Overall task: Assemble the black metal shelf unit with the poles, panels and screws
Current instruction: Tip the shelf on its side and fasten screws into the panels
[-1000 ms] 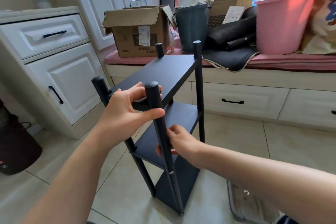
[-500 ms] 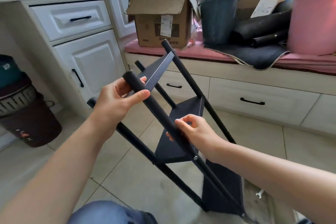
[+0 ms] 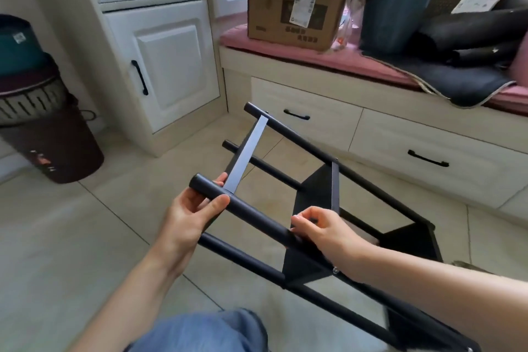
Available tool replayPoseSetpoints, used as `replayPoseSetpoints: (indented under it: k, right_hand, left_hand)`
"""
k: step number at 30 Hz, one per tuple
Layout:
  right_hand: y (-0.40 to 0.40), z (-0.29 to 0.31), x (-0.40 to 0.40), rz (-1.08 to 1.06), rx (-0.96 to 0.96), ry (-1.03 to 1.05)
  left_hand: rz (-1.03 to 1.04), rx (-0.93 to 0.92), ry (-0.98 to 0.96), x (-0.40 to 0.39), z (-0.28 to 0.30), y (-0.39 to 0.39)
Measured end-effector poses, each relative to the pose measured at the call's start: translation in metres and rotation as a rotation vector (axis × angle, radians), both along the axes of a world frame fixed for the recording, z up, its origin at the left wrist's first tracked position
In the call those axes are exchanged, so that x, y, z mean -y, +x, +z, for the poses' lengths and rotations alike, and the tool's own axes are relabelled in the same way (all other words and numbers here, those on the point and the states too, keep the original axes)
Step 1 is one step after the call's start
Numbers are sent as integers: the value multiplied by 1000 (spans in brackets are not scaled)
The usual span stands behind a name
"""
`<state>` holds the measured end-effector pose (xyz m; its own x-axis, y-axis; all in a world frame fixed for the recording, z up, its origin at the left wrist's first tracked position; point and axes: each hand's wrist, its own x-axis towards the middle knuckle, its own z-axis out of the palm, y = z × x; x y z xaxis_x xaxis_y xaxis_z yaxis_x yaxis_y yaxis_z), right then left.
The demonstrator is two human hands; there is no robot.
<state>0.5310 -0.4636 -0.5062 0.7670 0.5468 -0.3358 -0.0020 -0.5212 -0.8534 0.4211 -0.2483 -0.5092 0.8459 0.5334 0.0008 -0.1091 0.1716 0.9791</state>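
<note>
The black metal shelf unit (image 3: 320, 194) is tipped far over toward me, its poles slanting from upper left to lower right above the tiled floor. My left hand (image 3: 190, 214) grips the top end of the nearest pole (image 3: 248, 216), thumb over it, beside the edge of the top panel (image 3: 247, 151). My right hand (image 3: 323, 230) holds the same pole lower down, at the middle panel (image 3: 317, 200). A silver screw (image 3: 335, 270) shows on that pole below my right wrist. The bottom panel (image 3: 411, 240) is at the lower right.
White cabinets (image 3: 165, 60) stand at the left, and a drawer bench (image 3: 400, 140) with a pink cushion crosses the back. On it sit a cardboard box (image 3: 294, 6), a dark bin (image 3: 394, 6) and black rolls. A dark basket (image 3: 48, 134) stands at the far left. My knee (image 3: 200, 331) is below.
The shelf unit went from upright to steeply tipped toward me and to the left. Both hands stayed on the near pole while the view dropped lower.
</note>
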Motion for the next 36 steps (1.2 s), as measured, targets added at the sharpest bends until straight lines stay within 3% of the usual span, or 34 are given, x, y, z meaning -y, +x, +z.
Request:
replayPoseSetpoints:
  k: [11, 16, 22, 26, 36]
  right_hand:
    - [13, -47, -71, 235, -236, -335]
    - [24, -60, -94, 336, -241, -416]
    - [41, -79, -134, 349, -326, -210]
    - [53, -102, -158, 299, -487, -61]
    - [51, -158, -181, 175, -766, 136]
  left_hand:
    - [60, -150, -227, -45, -102, -31]
    - [82, -158, -308, -59, -136, -28]
    - [73, -201, -338, -69, -158, -25]
    - [77, -222, -353, -79, -167, -22]
    - [63, -249, -442, -96, -189, -16]
